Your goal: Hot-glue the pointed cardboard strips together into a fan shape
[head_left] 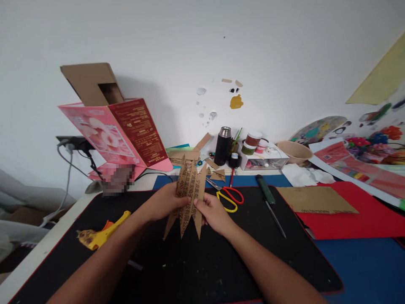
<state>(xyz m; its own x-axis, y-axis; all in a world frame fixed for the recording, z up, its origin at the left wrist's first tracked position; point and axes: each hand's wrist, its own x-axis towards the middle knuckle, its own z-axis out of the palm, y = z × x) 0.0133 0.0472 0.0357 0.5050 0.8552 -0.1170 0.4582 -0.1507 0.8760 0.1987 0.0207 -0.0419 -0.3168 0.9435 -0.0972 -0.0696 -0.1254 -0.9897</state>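
Both hands hold a brown cardboard cutout (186, 211) above the black mat (190, 270). It has pointed tips at top and bottom and rows of printed characters. My left hand (172, 200) pinches its left side, thumb across the front. On the right edge, my right hand (212, 211) grips it with the thumb in front; the other fingers are partly hidden behind. Just right of the hands lie scissors (226, 198) with red and yellow handles. A yellow glue gun (104, 232) rests to the left, beyond my left forearm.
A dark green utility knife (265, 189) and a pen (276, 220) lie on the mat's right. Farther right, a cardboard sheet (316, 199) overlaps red paper (357, 226). A black thermos (223, 147) and paint jars (249, 148) stand behind. A pink box (126, 135) rises at left.
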